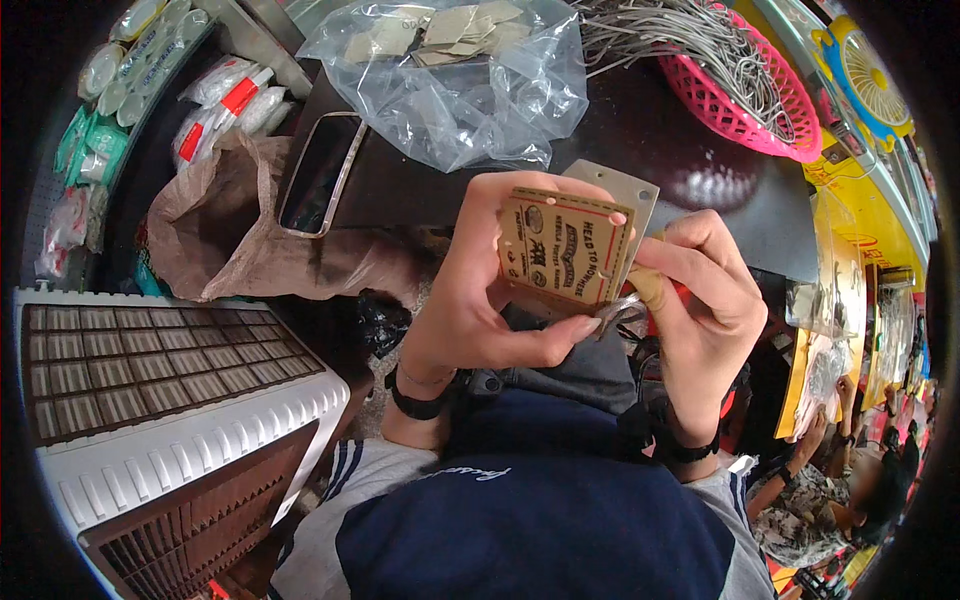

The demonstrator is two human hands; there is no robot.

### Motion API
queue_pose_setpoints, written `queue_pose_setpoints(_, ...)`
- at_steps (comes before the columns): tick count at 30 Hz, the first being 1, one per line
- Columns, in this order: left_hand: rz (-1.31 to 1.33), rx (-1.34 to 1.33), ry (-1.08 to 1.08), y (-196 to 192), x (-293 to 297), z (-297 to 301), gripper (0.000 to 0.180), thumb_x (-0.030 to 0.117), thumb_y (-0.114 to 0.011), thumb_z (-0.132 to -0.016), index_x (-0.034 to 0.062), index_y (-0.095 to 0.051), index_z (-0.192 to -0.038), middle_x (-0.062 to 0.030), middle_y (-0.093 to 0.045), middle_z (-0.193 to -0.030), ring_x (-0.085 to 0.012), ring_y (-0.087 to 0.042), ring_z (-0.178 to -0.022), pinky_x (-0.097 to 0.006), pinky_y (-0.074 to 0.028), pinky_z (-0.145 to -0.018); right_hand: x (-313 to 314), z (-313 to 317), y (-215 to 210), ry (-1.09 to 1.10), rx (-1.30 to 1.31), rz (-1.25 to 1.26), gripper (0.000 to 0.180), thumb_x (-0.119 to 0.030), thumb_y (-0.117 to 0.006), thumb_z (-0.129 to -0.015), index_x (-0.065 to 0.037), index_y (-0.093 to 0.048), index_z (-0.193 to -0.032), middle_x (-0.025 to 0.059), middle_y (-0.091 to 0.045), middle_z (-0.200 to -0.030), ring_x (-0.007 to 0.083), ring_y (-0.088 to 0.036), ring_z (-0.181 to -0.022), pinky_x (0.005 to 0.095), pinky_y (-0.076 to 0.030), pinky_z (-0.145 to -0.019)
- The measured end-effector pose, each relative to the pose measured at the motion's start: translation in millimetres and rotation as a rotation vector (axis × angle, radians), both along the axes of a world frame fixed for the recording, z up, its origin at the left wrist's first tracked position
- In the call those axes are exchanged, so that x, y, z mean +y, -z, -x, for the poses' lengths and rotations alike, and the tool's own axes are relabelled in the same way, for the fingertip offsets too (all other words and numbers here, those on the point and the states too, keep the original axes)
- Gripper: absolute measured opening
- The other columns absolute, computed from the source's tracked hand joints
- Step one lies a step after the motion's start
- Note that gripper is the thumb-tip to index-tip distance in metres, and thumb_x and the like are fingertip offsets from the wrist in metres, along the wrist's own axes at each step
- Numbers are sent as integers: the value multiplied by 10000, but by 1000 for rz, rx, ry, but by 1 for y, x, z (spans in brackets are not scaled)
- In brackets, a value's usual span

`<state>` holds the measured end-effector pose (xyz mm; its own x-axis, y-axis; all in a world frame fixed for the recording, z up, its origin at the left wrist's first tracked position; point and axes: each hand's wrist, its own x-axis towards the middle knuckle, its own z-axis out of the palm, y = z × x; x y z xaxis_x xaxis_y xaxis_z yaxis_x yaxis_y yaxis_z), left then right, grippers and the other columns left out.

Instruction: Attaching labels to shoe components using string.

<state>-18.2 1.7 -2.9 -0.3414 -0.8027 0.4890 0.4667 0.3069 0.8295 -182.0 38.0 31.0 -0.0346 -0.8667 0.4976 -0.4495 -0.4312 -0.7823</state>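
Note:
My left hand (462, 300) is closed round a small brown printed cardboard tag (565, 250) with a red border and small punched holes. Behind it a plain grey card (622, 182), also with holes, sticks out past its top edge. At the tag's right edge, my right hand (708, 300) is closed in a pinch, its thumb covered by a tan finger cot (650, 290). A shiny bent metal piece (622, 312) shows between the two thumbs, near the tag's lower corner. What exactly the right fingertips grip is partly hidden.
Ahead on the dark table (640, 130), a clear plastic bag (480, 110) holds grey cards. A pink basket (805, 130) of bent metal wires stands to its right. At left lie a phone (322, 178) and brown bag (210, 210), above a white air cooler (200, 450). Another person (800, 520) works far right.

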Motion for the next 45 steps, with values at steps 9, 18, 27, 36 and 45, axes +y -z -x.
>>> queue_pose_setpoints(9,24,0,17,0,-1,-2,743,-82,-721,-587,61,-264,-1155,-242,-472,-1123,-203,-591,-919,-292,-570,-719,-2,-2,3,-83,-234,-71,213,159,-620,-659,28,-653,-824,63,-605,-792,117,-548,-670,220,-428,-605)
queue_pose_setpoints(18,104,-58,18,0,-1,-4,758,-94,-728,-584,51,-255,-1159,-249,-472,-1117,-218,-613,-908,-294,-578,-723,-5,4,13,-465,-848,-422,125,34,-619,-828,29,-602,-952,60,-608,-983,108,-597,-831,220,-481,-707)
queue_pose_setpoints(27,60,-67,-48,0,-3,-2,702,-46,-708,-598,70,-266,-1132,-216,-468,-1119,-204,-547,-981,-313,-500,-836,5,-9,0,-127,-620,-203,179,101,-613,-804,48,-601,-975,118,-655,-933,139,-632,-839,246,-506,-747)
queue_pose_setpoints(36,213,-22,28,9,-11,-5,702,-76,-684,-668,63,-286,-1228,-183,-428,-1220,-223,-482,-1114,-347,-442,-906,0,-2,-6,-148,-75,-8,285,106,-608,-725,12,-672,-986,129,-660,-905,202,-652,-799,266,-503,-700)
queue_pose_setpoints(45,236,-175,4,1,-6,-7,616,-61,-676,-673,47,-359,-1190,-152,-437,-1180,-243,-463,-1103,-349,-388,-938,1,9,-12,-134,167,-22,262,102,-612,-695,3,-665,-931,117,-662,-856,204,-659,-728,261,-509,-637)
